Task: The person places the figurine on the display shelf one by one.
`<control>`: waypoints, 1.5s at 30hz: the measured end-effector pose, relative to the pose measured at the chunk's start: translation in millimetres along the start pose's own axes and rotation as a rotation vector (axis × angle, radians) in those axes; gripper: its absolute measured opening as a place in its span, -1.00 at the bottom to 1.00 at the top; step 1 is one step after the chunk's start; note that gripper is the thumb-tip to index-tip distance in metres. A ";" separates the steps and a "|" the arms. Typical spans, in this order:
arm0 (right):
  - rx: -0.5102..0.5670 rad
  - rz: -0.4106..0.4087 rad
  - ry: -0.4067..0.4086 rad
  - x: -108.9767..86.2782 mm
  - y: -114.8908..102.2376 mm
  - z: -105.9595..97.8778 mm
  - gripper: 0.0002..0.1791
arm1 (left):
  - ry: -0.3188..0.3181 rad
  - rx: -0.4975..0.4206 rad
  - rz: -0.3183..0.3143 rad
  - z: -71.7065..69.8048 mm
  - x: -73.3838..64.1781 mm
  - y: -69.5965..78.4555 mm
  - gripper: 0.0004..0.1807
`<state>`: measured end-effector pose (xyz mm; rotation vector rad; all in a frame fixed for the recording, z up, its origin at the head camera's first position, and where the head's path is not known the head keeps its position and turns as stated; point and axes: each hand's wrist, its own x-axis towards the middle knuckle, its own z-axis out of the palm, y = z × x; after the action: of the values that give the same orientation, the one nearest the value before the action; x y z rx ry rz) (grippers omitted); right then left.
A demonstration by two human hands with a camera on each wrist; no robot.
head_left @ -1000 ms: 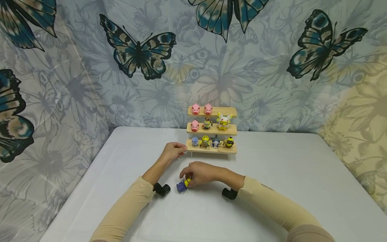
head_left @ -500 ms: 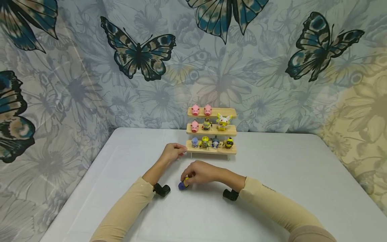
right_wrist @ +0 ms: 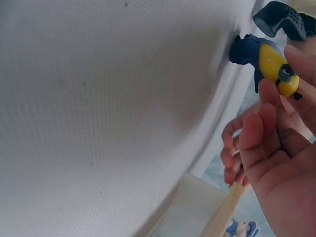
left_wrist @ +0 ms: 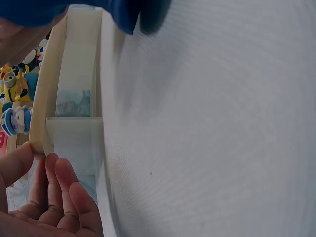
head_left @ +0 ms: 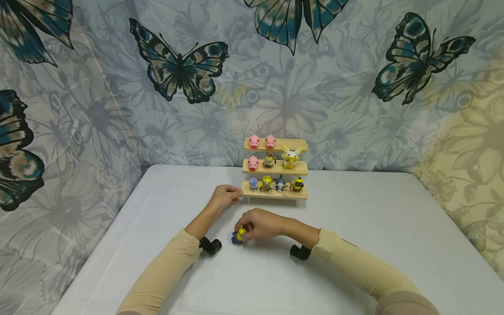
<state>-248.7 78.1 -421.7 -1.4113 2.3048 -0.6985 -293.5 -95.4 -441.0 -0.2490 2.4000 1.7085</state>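
Note:
My right hand (head_left: 260,223) pinches a small toy figurine (right_wrist: 274,61) with a yellow, goggled head and a dark blue body, low over the white table. In the right wrist view its head lies at the thumb and fingertips while the blue end points away from the palm. Farther forward, my left hand (head_left: 224,197) holds the left end of the bottom board of a three-tier wooden display shelf (head_left: 275,195). The left wrist view has the thumb (left_wrist: 17,160) against the board's corner and the other fingers below it.
Several small figurines line the bottom tier, among them a pale blue one (head_left: 253,184) and a yellow-and-black one (head_left: 297,184). A pink pig (head_left: 253,163) and two others stand on the middle tier. Two pigs occupy the top. Behind hangs a butterfly-patterned cloth (head_left: 283,96).
The figurine has turned in my right fingers, its blue end swinging and more of its yellow head now showing. It has shifted slightly away from me. My left hand stays at the shelf's end.

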 end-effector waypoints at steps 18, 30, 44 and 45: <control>-0.109 0.000 0.093 -2.4 -7.4 -4.8 -0.79 | -0.001 -0.004 -0.004 0.7 -1.5 0.9 -0.77; -0.116 0.031 0.166 -10.3 -9.8 -24.0 -0.77 | -0.004 0.008 -0.014 1.3 -0.9 -0.1 -0.75; -0.175 0.055 0.191 -22.0 -16.5 -43.7 -0.77 | -0.006 0.001 -0.004 1.2 -2.3 0.5 -0.75; -0.180 0.060 0.190 -22.7 -17.2 -45.4 -0.77 | -0.007 -0.002 -0.007 1.1 -2.7 0.5 -0.76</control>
<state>-250.2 102.2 -373.8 -1.3984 2.6034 -0.6465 -291.0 -94.0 -440.2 -0.2508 2.3904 1.7062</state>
